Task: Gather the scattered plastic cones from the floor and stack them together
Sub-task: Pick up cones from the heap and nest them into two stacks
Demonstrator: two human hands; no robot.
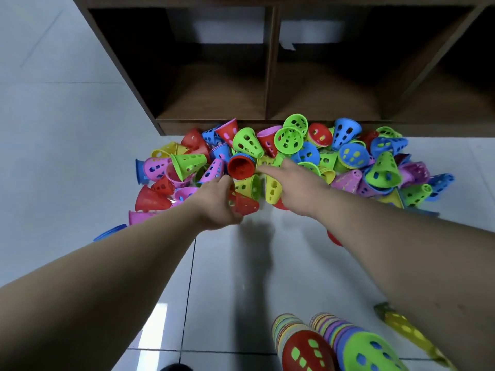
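stacked cones (308, 349) standing nearest; left hand (214, 202) gripping red cone (246, 206), right hand (297, 183) lying loose-fingered on scattered pile (383, 170).

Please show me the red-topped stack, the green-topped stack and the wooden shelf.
red-topped stack (305, 349): head view, top red cone.
green-topped stack (371, 353): head view, top green cone.
wooden shelf (270, 62): head view, middle divider.
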